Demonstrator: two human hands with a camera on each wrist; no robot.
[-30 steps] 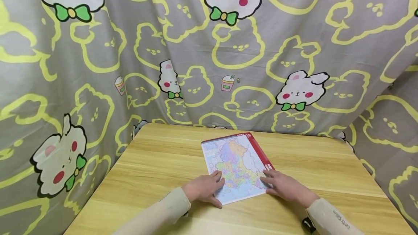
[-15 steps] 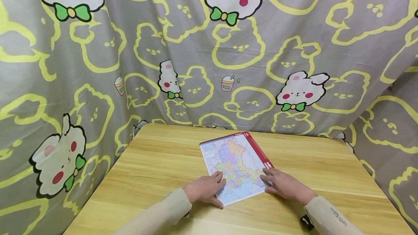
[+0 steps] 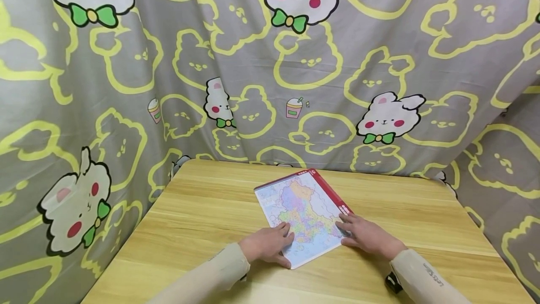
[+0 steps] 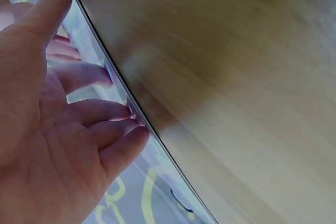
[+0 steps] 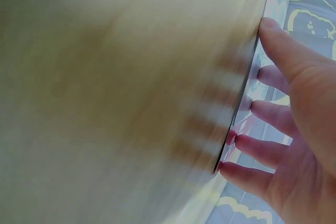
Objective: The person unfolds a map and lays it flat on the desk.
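A colourful printed map [image 3: 303, 219] with a red band along its top and right edges lies tilted on the wooden table. On its lower left side rests my left hand [image 3: 267, 244], fingertips on the printed face and thumb at the near corner. My right hand [image 3: 367, 236] touches the lower right edge, its fingers spread over the border. In the left wrist view, the relaxed fingers of my left hand [image 4: 68, 124] meet the glossy surface beside the map's thin edge. The right wrist view has my right hand [image 5: 299, 129] with separate fingertips along the opposite edge.
The wooden table [image 3: 190, 210] extends around the map on all sides. A grey curtain [image 3: 253, 60] with yellow outlines and white rabbit faces hangs behind the table and along both sides.
The map has turned a little counter-clockwise, its far end swinging left. My right hand has moved slightly away and to the left with it; my left hand has shifted slightly right.
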